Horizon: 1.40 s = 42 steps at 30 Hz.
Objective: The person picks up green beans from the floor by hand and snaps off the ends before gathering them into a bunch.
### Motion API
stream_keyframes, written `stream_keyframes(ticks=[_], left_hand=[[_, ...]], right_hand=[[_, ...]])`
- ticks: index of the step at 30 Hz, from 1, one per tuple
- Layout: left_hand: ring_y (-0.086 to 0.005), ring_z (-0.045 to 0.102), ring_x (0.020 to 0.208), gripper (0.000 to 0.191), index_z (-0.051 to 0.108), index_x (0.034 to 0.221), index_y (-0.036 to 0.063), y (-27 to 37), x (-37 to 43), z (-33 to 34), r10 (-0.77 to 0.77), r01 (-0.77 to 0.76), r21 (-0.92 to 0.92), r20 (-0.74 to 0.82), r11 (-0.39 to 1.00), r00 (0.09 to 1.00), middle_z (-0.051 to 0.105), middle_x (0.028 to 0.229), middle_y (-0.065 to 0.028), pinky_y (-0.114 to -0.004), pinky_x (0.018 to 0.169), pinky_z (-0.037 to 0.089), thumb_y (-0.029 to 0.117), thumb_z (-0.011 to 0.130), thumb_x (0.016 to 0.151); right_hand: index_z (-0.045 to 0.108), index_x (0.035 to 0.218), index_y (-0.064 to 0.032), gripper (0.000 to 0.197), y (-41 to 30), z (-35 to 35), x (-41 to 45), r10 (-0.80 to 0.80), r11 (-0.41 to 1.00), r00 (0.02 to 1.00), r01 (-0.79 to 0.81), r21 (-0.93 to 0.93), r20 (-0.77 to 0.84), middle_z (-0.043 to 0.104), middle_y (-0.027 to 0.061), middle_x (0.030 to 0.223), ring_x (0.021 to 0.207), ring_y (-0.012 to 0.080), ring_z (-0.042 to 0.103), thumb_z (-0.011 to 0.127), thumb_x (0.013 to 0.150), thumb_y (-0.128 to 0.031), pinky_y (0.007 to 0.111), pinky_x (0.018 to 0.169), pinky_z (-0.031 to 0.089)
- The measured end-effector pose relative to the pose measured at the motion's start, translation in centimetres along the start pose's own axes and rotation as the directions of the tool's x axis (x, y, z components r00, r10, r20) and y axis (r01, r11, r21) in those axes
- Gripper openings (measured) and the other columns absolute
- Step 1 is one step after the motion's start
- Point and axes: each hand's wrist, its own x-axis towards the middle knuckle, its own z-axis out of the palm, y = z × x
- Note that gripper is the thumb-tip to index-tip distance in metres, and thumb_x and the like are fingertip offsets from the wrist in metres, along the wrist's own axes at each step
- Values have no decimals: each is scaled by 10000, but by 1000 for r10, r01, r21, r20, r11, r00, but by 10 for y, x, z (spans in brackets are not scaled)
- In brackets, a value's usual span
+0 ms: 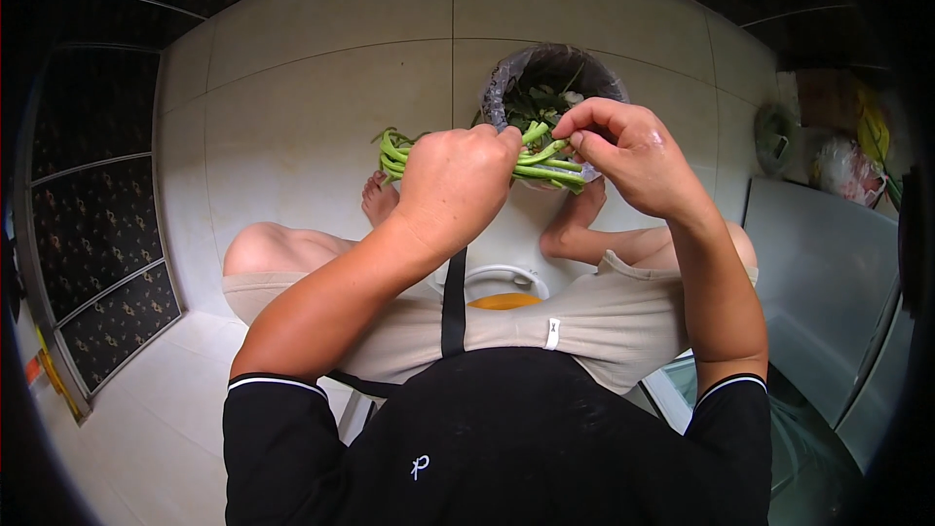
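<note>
My left hand [460,179] is closed around a bunch of long green beans [548,169], whose ends stick out on both sides of the fist. With thumb and forefinger, my right hand [624,153] pinches the tip of one bean at the bunch's right end. Just beyond the hands stands a round bin lined with a plastic bag [497,88]. Green leaves and scraps [540,98] lie inside it. The bunch hangs over the bin's near rim.
A white rounded rim with an orange-yellow thing [504,301] shows between my legs. At the right are a grey appliance or cabinet [818,263], a knotted plastic bag [844,164] and a cardboard box [829,98]. Dark patterned tiles line the left wall [95,212].
</note>
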Motion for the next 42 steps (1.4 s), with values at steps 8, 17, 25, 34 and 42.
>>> stream_keyframes(ticks=[8, 17, 25, 34, 42], left_hand=[[-290, 674, 673, 129, 633, 868, 73, 0, 0, -1, -28, 29, -12, 41, 1000, 999, 646, 719, -103, -410, 575, 528, 63, 647, 740], [-298, 673, 720, 270, 691, 996, 81, 0, -1, 3, -36, 38, -21, 88, 999, 995, 657, 763, -106, -420, 627, 529, 36, 645, 734], [-311, 672, 710, 146, 659, 889, 60, 1, -1, 2, -28, 31, -24, 127, 999, 991, 656, 756, -122, -425, 631, 534, 43, 628, 748], [-309, 671, 676, 78, 628, 823, 59, 3, -2, 7, 0, 2, -25, 81, 1000, 997, 650, 721, -123, -413, 601, 537, 38, 604, 752], [-300, 666, 650, 51, 619, 801, 63, 3, -4, 11, 21, -19, -25, 63, 1000, 998, 642, 701, -110, -407, 575, 531, 50, 612, 752]], right_hand=[[671, 1010, 10, 152, -2, -1, 0, 7, 999, 1000, -8, 49, 20, 638, 12, 859, 810, 87, 576, 560, 926, -51, 244, 731, 486], [689, 1038, -1, 230, -10, -2, -5, 1, 997, 998, 3, -72, 57, 622, 73, 874, 776, 143, 598, 545, 908, -124, 294, 707, 496], [696, 1004, 6, 210, -15, 2, -9, -24, 997, 997, 30, -70, 79, 635, 91, 857, 779, 146, 604, 616, 900, -157, 291, 694, 494], [690, 952, 23, 147, 0, 11, -10, -134, 957, 990, 137, -256, 33, 655, 110, 881, 765, 200, 635, 629, 838, -47, 310, 689, 517], [639, 848, 20, 142, -1, 17, -10, -107, 911, 994, 101, -400, 6, 613, 161, 732, 646, 272, 594, 622, 752, -83, 358, 623, 497]])
